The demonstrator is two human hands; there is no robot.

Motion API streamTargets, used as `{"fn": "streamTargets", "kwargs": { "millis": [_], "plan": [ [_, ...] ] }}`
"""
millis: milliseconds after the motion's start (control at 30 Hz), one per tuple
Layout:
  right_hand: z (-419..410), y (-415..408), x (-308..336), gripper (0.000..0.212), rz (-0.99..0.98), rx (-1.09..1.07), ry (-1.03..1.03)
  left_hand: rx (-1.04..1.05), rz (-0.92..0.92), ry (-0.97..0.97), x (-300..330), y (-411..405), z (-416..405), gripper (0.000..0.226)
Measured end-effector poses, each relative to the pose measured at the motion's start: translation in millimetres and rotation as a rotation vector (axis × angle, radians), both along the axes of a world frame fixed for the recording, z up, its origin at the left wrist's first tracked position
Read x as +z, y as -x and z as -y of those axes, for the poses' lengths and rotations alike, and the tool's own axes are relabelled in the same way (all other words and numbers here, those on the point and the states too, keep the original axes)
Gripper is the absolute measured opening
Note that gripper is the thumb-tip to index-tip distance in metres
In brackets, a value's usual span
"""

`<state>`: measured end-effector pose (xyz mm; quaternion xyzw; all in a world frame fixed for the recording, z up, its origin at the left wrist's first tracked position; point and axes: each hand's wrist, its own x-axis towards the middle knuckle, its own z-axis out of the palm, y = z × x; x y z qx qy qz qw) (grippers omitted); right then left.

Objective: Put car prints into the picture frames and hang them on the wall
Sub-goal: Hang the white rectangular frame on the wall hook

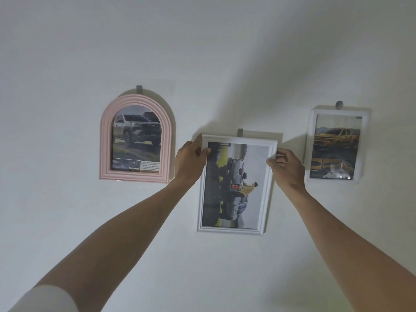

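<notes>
A white rectangular frame [236, 230] with a sideways print of a grey pickup is against the white wall, its top edge just under a grey hook [240, 132]. My left hand [190, 159] grips the frame's upper left corner, thumb on the front. My right hand [286, 167] pinches the upper right edge. Whether the frame hangs on the hook is hidden. A pink arched frame [135, 176] with a pickup print hangs at left. A white rounded frame [311, 174] with a yellow car print hangs at right.
A grey hook [139, 89] holds the pink frame and a round grey peg [339, 105] holds the right frame. A faint clear tape patch [166, 85] sits beside the left hook. Bare white wall [202, 41] lies above and below the frames.
</notes>
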<state>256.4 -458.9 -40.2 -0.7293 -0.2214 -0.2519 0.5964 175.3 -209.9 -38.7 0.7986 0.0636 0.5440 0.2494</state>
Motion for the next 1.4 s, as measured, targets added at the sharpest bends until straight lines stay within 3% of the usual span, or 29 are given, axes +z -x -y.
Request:
{"fn": "streamTargets", "kwargs": {
  "millis": [933, 1400],
  "plan": [
    [-5.4, -5.6, -4.2, 0.031, 0.014, -0.009, -0.067, 0.010, -0.009, -0.026, -1.7, -0.9, -5.2, 0.049],
    [1.2, -3.6, -5.6, 0.037, 0.019, -0.009, 0.024, -0.006, -0.037, 0.017, -0.2, 1.0, -3.3, 0.056]
  ]
}}
